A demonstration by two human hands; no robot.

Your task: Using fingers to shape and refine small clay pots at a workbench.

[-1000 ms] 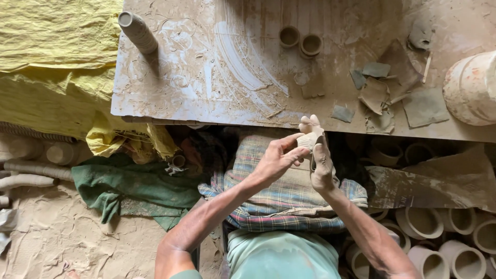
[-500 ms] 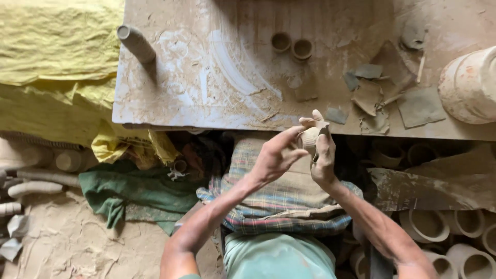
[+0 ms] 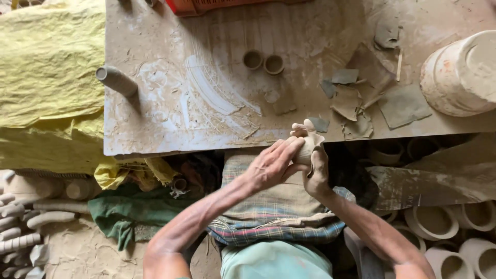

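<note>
A small lump of pale clay point(image 3: 309, 146) sits between both my hands, just in front of the near edge of the clay-smeared work board point(image 3: 170, 119). My right hand point(image 3: 314, 170) cups it from below, thumb and fingers wrapped up around it. My left hand point(image 3: 271, 164) presses against its left side with the fingers laid over it. Both hands hover above my lap, which is covered by a checked cloth point(image 3: 268, 217). Much of the clay piece is hidden by my fingers.
Two small clay cups point(image 3: 263, 62) stand on the board, with flat clay scraps point(image 3: 361, 98) to their right. A large pale pot point(image 3: 462, 75) sits far right, a clay tube point(image 3: 116, 80) at left. Yellow sheeting point(image 3: 46, 82) lies left; several clay pots point(image 3: 444, 227) crowd the lower right.
The view has shifted, so the board sits lower in the frame. My hands stay together on the clay piece, which has turned between them; my left fingers now press its side.
</note>
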